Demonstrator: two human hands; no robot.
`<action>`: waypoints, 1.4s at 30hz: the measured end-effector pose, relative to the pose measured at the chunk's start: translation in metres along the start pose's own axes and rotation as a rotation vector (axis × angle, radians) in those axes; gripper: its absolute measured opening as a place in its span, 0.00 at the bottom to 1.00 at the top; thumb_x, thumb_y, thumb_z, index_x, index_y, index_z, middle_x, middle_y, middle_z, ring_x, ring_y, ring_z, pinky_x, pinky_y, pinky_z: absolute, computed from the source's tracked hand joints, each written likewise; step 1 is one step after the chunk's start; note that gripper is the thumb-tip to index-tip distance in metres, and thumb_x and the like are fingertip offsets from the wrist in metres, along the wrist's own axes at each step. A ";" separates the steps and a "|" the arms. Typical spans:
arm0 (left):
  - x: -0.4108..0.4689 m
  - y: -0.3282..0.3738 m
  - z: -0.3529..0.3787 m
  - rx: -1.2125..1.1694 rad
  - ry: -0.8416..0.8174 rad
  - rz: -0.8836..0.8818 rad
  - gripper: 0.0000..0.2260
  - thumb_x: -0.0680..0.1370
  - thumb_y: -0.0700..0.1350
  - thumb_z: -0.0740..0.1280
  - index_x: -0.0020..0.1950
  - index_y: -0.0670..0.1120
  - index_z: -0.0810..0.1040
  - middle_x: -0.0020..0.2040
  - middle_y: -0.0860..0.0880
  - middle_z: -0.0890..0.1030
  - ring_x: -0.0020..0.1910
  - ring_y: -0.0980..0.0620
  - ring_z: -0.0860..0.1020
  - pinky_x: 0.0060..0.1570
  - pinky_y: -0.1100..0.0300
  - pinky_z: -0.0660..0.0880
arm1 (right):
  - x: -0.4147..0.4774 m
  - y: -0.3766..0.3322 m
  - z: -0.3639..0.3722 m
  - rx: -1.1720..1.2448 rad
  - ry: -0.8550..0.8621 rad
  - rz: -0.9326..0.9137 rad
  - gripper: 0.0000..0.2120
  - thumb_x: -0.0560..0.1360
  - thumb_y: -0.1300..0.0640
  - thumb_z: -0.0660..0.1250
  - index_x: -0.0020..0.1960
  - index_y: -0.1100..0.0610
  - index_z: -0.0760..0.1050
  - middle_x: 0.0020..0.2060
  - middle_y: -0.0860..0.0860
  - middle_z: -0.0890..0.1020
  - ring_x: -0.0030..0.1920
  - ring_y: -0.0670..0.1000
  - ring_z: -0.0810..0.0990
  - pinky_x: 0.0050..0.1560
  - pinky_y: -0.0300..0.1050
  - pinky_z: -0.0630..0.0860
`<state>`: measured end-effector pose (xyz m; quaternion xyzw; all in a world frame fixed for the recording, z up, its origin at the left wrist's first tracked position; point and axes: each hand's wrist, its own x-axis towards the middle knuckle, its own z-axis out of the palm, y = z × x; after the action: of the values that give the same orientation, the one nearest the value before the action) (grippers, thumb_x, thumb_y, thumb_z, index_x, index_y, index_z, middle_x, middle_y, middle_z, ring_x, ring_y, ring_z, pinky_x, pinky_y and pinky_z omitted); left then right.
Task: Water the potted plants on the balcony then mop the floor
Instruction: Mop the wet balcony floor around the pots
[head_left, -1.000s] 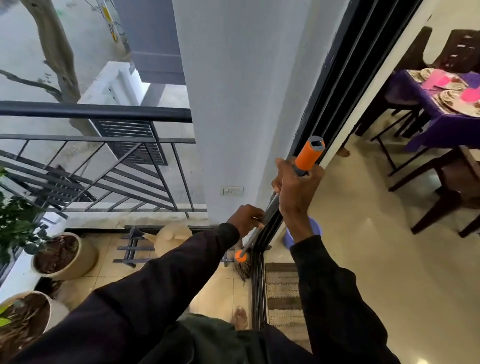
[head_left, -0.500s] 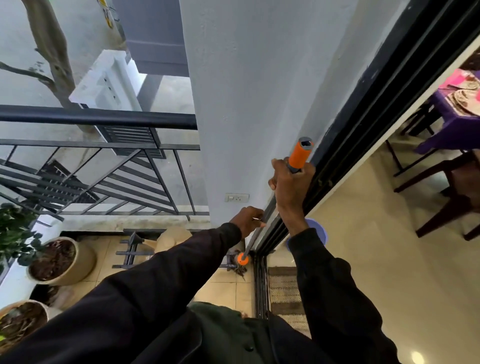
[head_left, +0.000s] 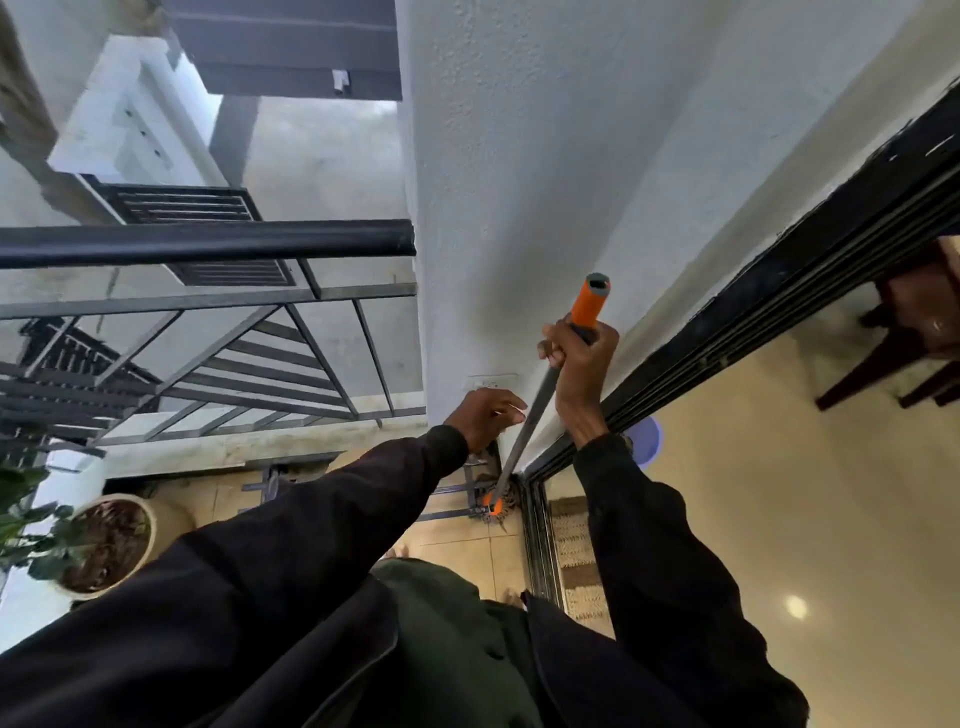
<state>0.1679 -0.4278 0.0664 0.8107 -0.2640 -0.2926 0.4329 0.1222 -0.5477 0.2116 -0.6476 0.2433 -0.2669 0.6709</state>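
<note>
Black balcony railing (head_left: 208, 244), white pillar (head_left: 519, 156), black sliding-door frame (head_left: 779, 291), woven doormat (head_left: 574, 551), dark chair (head_left: 914, 332)

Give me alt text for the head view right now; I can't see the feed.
Right hand grips a grey metal mop pole just below its orange grip, the mop head on the beige balcony tiles beside the black sliding door track. Left hand touches the pole lower down; a round cream plant pot sits at left.
</note>
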 end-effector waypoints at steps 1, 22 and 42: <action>0.000 -0.003 -0.005 -0.003 -0.008 0.007 0.08 0.80 0.39 0.71 0.59 0.40 0.84 0.54 0.45 0.86 0.49 0.56 0.82 0.46 0.76 0.74 | 0.004 0.003 0.003 -0.003 0.002 -0.014 0.11 0.72 0.63 0.68 0.32 0.54 0.72 0.23 0.45 0.72 0.27 0.52 0.70 0.39 0.54 0.72; -0.007 0.002 -0.055 -0.050 0.135 -0.026 0.08 0.80 0.39 0.71 0.59 0.42 0.84 0.52 0.44 0.87 0.51 0.49 0.85 0.53 0.52 0.83 | 0.074 0.045 0.009 -0.649 0.053 0.079 0.14 0.87 0.58 0.59 0.63 0.69 0.72 0.58 0.65 0.81 0.59 0.63 0.83 0.53 0.49 0.78; -0.026 0.038 -0.049 -0.144 0.306 -0.086 0.09 0.83 0.39 0.68 0.61 0.40 0.82 0.52 0.44 0.87 0.49 0.49 0.86 0.48 0.65 0.80 | 0.039 0.019 -0.016 -0.656 -0.086 0.147 0.20 0.81 0.64 0.66 0.70 0.64 0.65 0.68 0.67 0.77 0.66 0.65 0.80 0.66 0.58 0.80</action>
<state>0.1775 -0.4021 0.1275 0.8234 -0.1384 -0.2020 0.5119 0.1412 -0.5857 0.1932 -0.8204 0.3336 -0.0977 0.4539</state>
